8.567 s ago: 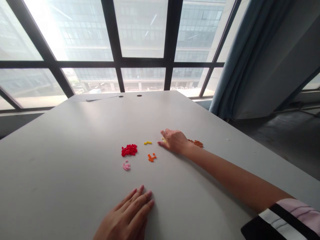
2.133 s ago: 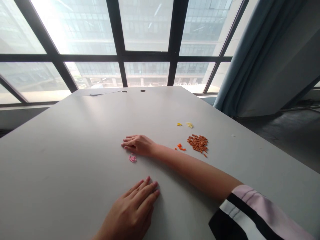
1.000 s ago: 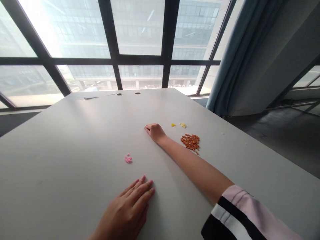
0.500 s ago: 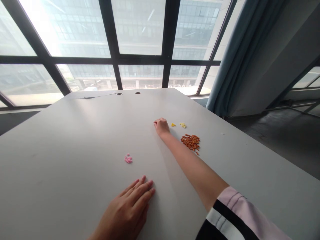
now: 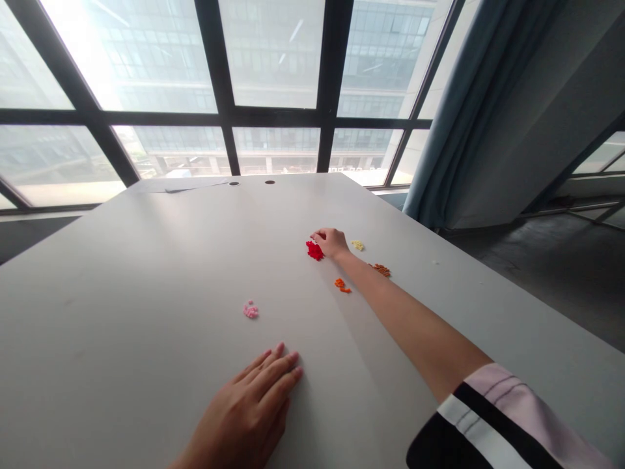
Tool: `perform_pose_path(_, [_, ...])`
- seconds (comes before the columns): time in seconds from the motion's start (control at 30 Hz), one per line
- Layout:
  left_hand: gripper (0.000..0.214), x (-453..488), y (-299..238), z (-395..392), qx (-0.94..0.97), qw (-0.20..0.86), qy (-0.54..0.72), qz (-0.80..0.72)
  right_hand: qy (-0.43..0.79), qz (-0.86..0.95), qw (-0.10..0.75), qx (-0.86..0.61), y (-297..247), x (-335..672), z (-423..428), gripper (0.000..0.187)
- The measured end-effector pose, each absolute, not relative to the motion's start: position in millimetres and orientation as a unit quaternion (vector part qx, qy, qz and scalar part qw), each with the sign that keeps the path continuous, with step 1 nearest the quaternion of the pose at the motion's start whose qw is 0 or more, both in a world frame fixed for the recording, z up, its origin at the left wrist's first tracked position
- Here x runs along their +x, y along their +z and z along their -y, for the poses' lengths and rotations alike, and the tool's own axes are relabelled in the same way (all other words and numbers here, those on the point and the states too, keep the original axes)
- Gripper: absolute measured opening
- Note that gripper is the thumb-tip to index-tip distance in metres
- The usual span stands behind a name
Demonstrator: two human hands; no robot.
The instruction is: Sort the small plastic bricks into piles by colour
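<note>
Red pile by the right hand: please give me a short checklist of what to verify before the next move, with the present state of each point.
1. Red pile lies together in one heap: ok.
2. Right hand is at the red pile's edge: ok. Whether its fingers pinch any piece: cannot tell.
3. Left hand lies flat on the table, apart from every pile: ok.
4. Orange pieces lie separate from the red pile: ok.
5. Brown-orange pile is fully in view: not ok, the forearm covers part.
</note>
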State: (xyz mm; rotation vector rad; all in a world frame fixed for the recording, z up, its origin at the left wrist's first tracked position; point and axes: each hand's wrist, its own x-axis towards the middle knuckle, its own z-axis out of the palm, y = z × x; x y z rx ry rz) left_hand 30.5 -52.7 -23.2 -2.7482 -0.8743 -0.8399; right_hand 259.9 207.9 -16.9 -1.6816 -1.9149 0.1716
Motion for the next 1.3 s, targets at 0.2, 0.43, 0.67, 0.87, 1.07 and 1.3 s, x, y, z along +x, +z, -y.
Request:
perform_pose_path(0.2, [0.036,30.4,-23.1,52.3,-0.912,0.063,-0.276,0.296,0.079,0.762,0.264,-0.585,-13.2,266.5,-204.5,0.022])
perform_pose_path(0.43, [0.035,31.2,-23.2,52.0,-0.914,0.073,-0.274,0.292,0.076,0.823,0.216,-0.520,-12.1,268.2,-199.3,0.017])
perform_pose_path(0.67, [0.038,31.6,-21.0,51.8,-0.913,0.066,-0.273,0.295,0.018,0.834,0.262,-0.485,-2.2,232.4,-165.6,0.023])
perform_pose_path(0.87, [0.035,32.7,-20.9,52.9,-0.906,0.099,-0.287,0.296,0.036,0.931,0.298,-0.208,-28.4,172.0,-90.2,0.025])
perform_pose_path(1.07, [0.034,28.9,-22.5,51.9,-0.901,0.106,-0.297,0.298,0.063,0.945,0.245,-0.207,-40.4,156.5,-74.1,0.026])
perform_pose_path(1.3, [0.034,29.8,-22.9,52.8,-0.902,0.118,-0.297,0.289,0.104,0.929,0.271,-0.230,-34.3,193.5,-63.2,0.025])
